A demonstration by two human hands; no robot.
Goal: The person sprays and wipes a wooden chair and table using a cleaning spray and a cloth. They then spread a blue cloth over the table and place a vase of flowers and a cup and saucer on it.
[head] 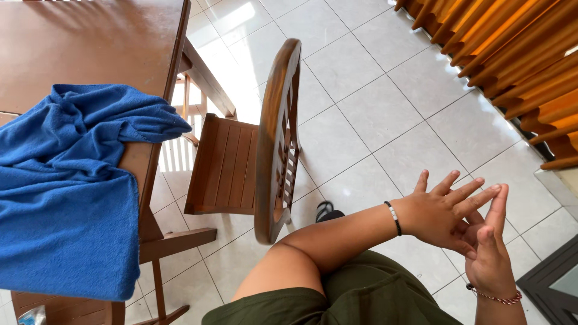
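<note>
two bare hands meet above the tiled floor (373,102): the left hand (442,210), fingers spread wide, lies across the right hand (489,253), also open and holding nothing. the blue towel (66,180) drapes over the wooden table (84,42) edge, well apart, beside a wooden chair (265,150).

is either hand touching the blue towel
No, the left hand and right hand are pressed together over the tiled floor, well away from the blue towel on the wooden table.

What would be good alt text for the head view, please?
A person's left hand and right hand press together, empty, above a tiled floor. To the left, a blue towel drapes over a wooden table beside a wooden chair.
</note>
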